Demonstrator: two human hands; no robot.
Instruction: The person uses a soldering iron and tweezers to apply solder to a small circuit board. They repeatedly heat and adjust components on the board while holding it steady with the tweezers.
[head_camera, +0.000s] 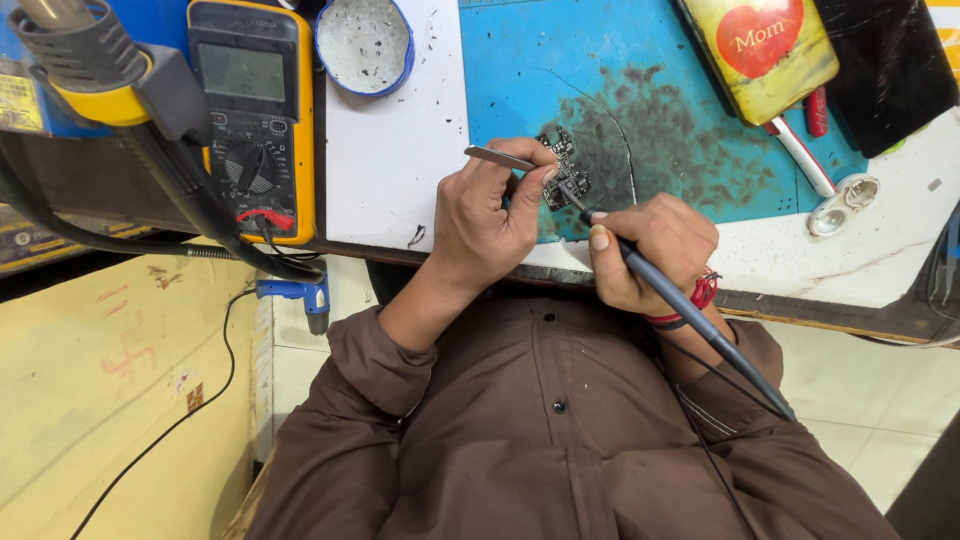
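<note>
A white counter (390, 150) carries a scorched blue mat (520, 60), where a small circuit board (565, 170) lies at the centre, just at the near edge so both hands reach it. The left hand (490, 215) is closed around metal tweezers (497, 157) and steadies the board, while the right hand (650, 250), at four o'clock from the board, grips a soldering iron (640, 270) like a pen, tip on the board. A yellow meter (255, 110) sits at nine o'clock, apparently kept aside.
</note>
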